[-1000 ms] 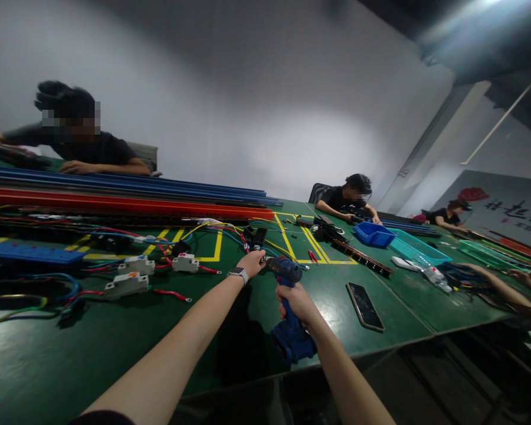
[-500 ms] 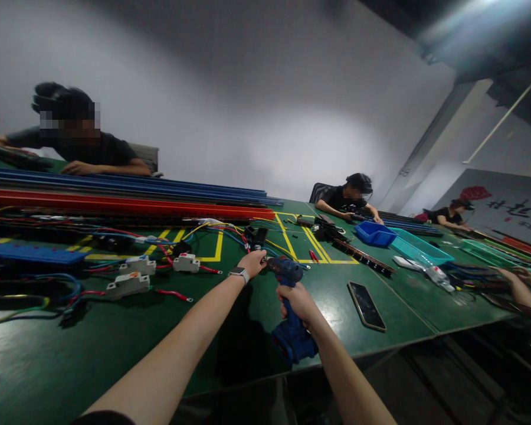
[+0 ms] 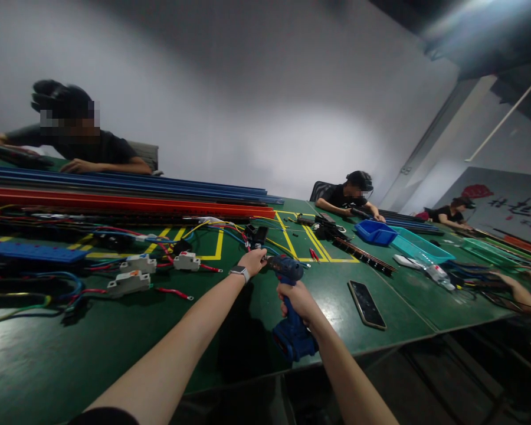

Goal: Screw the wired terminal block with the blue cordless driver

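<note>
My right hand [image 3: 298,301] is wrapped round the handle of a blue cordless drill [image 3: 292,336], which points away and slightly left. Just in front of the drill's nose, my left hand [image 3: 253,261] is closed, fingers pinched together; what they grip is hidden. A small black part [image 3: 257,236] with wires stands right beyond those fingers. A watch [image 3: 239,271] is on my left wrist. Left of my hands lie white circuit breakers [image 3: 186,261] with red, ring-ended cables [image 3: 173,291].
Red rails [image 3: 128,203] and blue rails [image 3: 181,186] run along the back left of the green table [image 3: 194,348]. At right lie a phone [image 3: 366,304], a blue bin [image 3: 375,232] and a teal tray [image 3: 420,247]. Several co-workers sit around the table.
The view has shifted very slightly. Both hands and the drill keep the same place; a co-worker's hands at the far right have moved a little.
</note>
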Tool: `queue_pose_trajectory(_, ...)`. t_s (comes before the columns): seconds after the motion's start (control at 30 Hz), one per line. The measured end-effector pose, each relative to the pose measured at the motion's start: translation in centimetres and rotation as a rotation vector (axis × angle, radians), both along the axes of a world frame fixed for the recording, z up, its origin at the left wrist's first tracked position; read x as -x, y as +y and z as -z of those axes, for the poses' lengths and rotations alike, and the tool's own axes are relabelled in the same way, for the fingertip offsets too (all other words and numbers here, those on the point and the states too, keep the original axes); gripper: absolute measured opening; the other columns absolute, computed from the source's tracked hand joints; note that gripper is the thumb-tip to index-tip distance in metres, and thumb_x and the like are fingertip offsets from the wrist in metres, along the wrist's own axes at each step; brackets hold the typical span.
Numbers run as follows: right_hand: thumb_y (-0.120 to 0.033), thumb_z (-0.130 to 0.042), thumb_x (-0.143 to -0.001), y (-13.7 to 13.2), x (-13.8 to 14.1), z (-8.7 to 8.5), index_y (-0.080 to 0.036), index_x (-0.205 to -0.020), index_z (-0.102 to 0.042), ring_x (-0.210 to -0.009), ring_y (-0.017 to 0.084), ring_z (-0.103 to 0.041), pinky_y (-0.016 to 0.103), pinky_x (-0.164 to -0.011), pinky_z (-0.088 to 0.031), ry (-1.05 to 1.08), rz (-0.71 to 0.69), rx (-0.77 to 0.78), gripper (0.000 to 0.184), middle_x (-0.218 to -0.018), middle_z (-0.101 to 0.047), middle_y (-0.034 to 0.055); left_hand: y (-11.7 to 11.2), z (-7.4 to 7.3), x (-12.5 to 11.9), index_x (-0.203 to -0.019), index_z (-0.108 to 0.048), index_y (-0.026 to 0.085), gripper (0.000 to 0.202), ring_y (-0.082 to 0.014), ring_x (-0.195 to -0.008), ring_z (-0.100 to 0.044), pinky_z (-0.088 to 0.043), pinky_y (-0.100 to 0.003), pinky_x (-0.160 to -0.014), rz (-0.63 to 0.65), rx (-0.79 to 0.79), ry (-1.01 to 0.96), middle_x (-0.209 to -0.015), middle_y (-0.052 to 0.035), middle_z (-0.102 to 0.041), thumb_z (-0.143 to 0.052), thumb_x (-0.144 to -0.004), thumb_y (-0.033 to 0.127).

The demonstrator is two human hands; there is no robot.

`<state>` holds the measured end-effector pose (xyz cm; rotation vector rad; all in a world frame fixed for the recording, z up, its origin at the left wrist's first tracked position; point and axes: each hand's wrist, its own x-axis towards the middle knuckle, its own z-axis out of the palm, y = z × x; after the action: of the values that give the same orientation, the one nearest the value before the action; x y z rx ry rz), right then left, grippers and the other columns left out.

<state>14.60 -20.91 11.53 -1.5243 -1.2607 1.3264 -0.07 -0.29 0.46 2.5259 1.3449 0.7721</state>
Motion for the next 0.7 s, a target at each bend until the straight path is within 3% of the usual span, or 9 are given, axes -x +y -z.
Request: queue_pose_trajectory(0.7, -0.028, -0.056, -0.071, 0.08, -0.07, 0.14, -0.02, -0.061, -0.049, -0.037, 0.012, -0.048, 0.024, -0.041, -0.041, -0.002, -0.003, -0.005, 0.014, -0.044, -0.045, -0.0045, -0.32, -0.38, -0.06, -0.097, -0.058, 0.022, 0.011, -0.0197, -0.096, -0.064, -0.046, -0.028, -0.082, -0.011, 0.005, -0.001, -0.1, -0.0066, -0.065, -0.057, -0.093, 0.032)
